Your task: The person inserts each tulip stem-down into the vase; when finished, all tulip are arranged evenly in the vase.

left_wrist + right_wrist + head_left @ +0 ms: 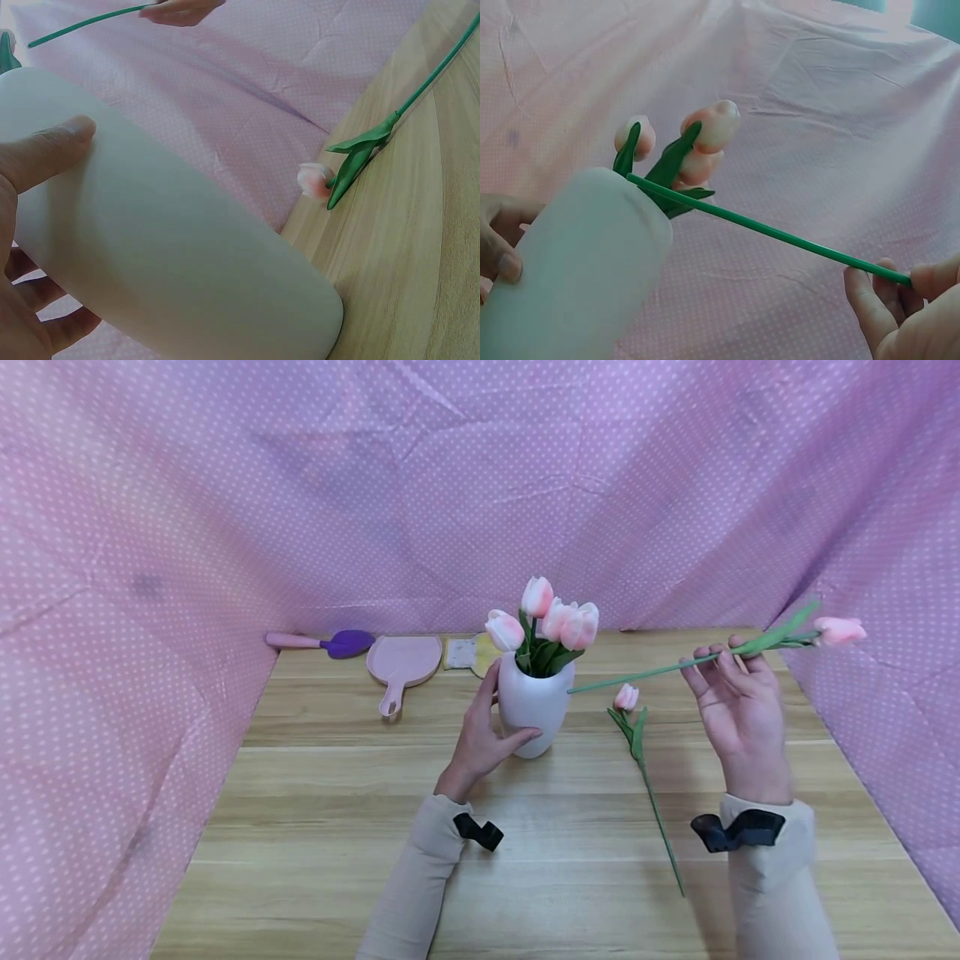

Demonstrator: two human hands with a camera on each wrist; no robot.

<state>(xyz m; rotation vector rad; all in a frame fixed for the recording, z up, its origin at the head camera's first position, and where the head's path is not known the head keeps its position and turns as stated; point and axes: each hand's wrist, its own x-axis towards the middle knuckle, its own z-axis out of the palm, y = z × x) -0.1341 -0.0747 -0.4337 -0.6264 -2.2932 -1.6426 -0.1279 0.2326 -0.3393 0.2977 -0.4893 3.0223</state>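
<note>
A white vase (pixel 531 710) stands on the table with several pink-and-white tulips (pixel 537 597) in it. My left hand (pixel 483 739) grips the vase from its left side, thumb across the front, as the left wrist view also shows. In my right hand (pixel 738 710) a single tulip (pixel 772 639) is pinched by its stem near the leaves. Its bloom points right, and the bare stem end (pixel 705 206) reaches left to near the vase's rim. Between the vase and my right arm, another tulip (pixel 637 752) lies on the table, bloom away from me.
Along the table's back edge lie a purple trowel with a pink handle (pixel 345 644), a pink dustpan-shaped piece (pixel 405 660) and a yellow-and-white item (pixel 465 653) partly behind the vase. Pink dotted cloth (pixel 450 510) hangs round the back and sides of the wooden table (pixel 315 852).
</note>
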